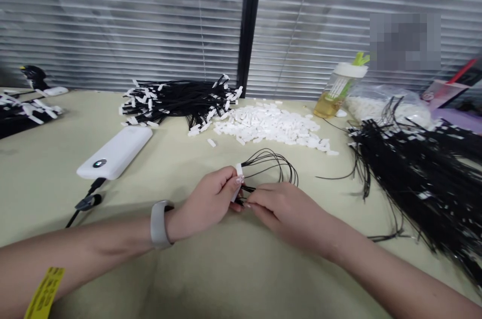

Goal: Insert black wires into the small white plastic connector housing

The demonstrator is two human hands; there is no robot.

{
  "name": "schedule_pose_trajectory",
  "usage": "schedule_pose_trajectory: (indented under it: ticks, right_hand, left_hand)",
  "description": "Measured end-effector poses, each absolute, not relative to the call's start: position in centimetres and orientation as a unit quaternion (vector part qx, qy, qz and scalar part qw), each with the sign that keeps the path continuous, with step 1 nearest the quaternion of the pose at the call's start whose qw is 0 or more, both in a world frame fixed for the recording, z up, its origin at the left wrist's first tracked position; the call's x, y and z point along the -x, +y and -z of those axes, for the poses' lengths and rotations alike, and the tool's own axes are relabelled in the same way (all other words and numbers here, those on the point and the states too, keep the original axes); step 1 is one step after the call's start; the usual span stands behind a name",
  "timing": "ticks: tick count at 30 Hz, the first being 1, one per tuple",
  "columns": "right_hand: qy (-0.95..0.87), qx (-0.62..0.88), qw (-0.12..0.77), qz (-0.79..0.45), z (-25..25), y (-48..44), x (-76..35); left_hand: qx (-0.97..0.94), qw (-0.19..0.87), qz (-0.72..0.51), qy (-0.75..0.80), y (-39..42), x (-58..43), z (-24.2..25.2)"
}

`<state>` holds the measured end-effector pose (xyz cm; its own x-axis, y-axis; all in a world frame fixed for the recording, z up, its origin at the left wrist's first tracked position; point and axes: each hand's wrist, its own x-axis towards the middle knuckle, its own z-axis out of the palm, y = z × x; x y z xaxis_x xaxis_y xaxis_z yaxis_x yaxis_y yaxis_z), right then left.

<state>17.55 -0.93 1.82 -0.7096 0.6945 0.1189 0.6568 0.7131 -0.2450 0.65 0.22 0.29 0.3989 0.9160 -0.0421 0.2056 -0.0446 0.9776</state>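
My left hand pinches a white plastic connector housing between thumb and fingers, above the middle of the table. Several thin black wires come out of the housing and loop round to the right. Close against it, my right hand is closed with thumb and fingertips together on black wires at the lower part of the housing. The wire ends near the fingertips are too small and partly hidden to make out.
Behind my hands lies a pile of loose white housings, beside a stack of black wire harnesses. A white power bank with a cable is at left. On the right are loose black wires, a bottle and a plastic bag.
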Motion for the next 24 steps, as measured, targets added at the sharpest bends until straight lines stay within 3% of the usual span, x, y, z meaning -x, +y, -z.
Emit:
schedule_pose_trajectory:
  ticks: [11,14,18,22,24]
  right_hand:
    - [-0.926,0.367,0.085,-0.024,-1.4,-1.0,-17.3]
    - [-0.923,0.363,0.108,0.068,-1.8,-0.9,-18.0]
    - [-0.858,0.39,0.217,0.252,-3.4,-0.6,-20.1]
    - [-0.732,0.495,0.395,0.252,-5.2,0.0,-22.4]
    - [-0.729,0.496,0.409,0.233,-5.6,0.3,-23.3]
  left_hand:
    - [-0.67,0.511,-0.326,0.429,0.2,-0.5,0.1]
    - [-0.689,0.457,-0.329,0.455,0.0,-0.4,-0.2]
    - [-0.676,0.434,-0.341,0.489,-0.2,-0.4,-0.5]
    - [-0.661,0.477,-0.34,0.469,-0.2,-0.4,-0.3]
    - [-0.66,0.48,-0.339,0.468,-0.1,-0.4,-0.2]
